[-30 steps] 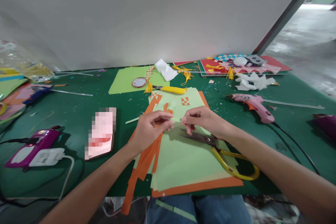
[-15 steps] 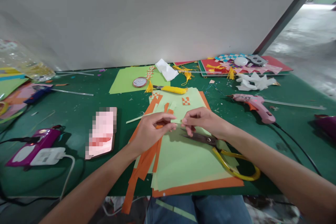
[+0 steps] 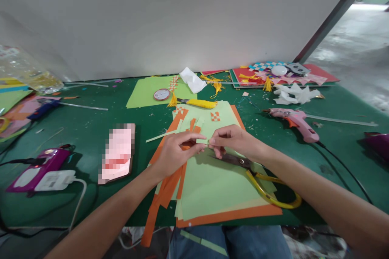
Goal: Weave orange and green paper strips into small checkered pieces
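Between the fingertips of both hands is a small light green paper strip (image 3: 201, 141). My left hand (image 3: 179, 147) pinches its left part between thumb and fingers. My right hand (image 3: 232, 139) pinches the right end. Both hover over a stack of light green paper sheets (image 3: 212, 186) with orange paper beneath. Scissors with yellow handles (image 3: 258, 184) lie on the stack under my right hand and wrist. Orange paper strips (image 3: 167, 188) lie along the left of the stack. A small orange-and-green woven paper square (image 3: 215, 116) rests just beyond my hands.
A yellow utility knife (image 3: 202, 104) and a round tin (image 3: 162, 94) lie behind the stack. On the right is a pink glue gun (image 3: 296, 121) with its cord. At left are a phone (image 3: 118, 153) and a purple power strip (image 3: 45, 170). A grey partition (image 3: 182, 20) rises behind.
The fingers have shifted slightly, and more of the small green strip shows between them. My left fingertips have moved a little to the right. Everything else stays in place.
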A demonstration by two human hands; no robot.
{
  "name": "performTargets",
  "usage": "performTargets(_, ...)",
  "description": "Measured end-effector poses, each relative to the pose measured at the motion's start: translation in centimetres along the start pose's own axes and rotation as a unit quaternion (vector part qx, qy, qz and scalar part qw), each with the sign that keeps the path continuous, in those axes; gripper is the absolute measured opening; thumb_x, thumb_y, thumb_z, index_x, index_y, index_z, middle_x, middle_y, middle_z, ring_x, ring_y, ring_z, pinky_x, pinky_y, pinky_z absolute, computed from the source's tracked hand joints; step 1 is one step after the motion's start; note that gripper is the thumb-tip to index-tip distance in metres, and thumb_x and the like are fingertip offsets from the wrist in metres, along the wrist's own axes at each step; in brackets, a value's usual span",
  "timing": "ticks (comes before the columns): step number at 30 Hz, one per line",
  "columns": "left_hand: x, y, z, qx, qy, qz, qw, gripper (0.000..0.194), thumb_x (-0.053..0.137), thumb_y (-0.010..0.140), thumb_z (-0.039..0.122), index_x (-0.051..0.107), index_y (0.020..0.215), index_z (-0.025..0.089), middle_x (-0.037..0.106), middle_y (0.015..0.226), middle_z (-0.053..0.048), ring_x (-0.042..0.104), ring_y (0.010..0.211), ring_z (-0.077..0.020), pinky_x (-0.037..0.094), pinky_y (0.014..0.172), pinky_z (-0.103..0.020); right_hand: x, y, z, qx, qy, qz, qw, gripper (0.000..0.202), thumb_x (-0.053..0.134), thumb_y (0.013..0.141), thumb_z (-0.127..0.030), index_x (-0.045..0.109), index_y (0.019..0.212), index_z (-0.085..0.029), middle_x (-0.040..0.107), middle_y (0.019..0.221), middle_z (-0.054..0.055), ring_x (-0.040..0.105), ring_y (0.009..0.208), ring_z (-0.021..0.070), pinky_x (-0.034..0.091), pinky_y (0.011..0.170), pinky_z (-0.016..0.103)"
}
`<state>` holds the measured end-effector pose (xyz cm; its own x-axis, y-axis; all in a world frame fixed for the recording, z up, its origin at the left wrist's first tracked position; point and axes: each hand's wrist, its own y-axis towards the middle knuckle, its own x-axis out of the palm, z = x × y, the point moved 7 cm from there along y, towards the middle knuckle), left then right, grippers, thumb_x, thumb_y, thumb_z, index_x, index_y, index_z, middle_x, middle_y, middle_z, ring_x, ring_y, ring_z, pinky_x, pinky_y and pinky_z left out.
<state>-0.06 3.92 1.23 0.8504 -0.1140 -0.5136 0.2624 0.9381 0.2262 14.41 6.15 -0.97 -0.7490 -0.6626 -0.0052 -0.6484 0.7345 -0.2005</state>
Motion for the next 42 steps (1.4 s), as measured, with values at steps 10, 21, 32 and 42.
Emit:
performTargets(10,0.4,0.1,-0.3,-0.061,-0.068,-0.037,0.995,0.024,0.063,0.084,0.038,0.07,0.087,0.016,0.071,0.071,-0.003,0.067,0.063,-0.0141,0.055,0.059,-0.022,-0.2,0.0,-0.3,-0.015,-0.016,0.022,1.0,0.023,0.064,0.082,-0.036,0.065,0.071,-0.016,0.067,0.06,0.001,0.056,0.056,0.0104,0.042,0.057,0.023)
performTargets(21,0.3,0.0,0.4,-0.031,-0.041,-0.029,0.998,0.023,0.059,0.087,0.031,0.066,0.072,0.016,0.07,0.067,-0.001,0.067,0.059,-0.0112,0.054,0.058,-0.019,-0.3,0.0,-0.5,-0.039,-0.099,0.061,0.992,0.026,0.061,0.083,-0.04,0.064,0.07,-0.018,0.066,0.061,0.0,0.058,0.058,0.0112,0.044,0.059,0.023)
performTargets(32,0.0,0.0,0.8,-0.008,0.0,-0.013,1.0,0.021,0.062,0.086,0.029,0.066,0.07,0.016,0.07,0.065,0.0,0.065,0.059,-0.011,0.05,0.058,-0.019,-0.4,-0.2,-1.1,-0.067,-0.149,0.086,0.983,0.021,0.056,0.086,-0.033,0.064,0.072,-0.019,0.065,0.065,-0.001,0.059,0.063,0.0122,0.045,0.066,0.025)
performTargets(42,-0.1,0.0,0.8,0.0,-0.009,-0.005,1.0,0.016,0.061,0.087,0.028,0.069,0.079,0.018,0.071,0.068,0.0,0.067,0.061,-0.012,0.05,0.061,-0.02,-0.3,-0.4,-1.7,-0.1,-0.204,0.093,0.969,0.021,0.055,0.088,-0.03,0.066,0.074,-0.019,0.067,0.068,0.0,0.059,0.065,0.0131,0.044,0.066,0.025)
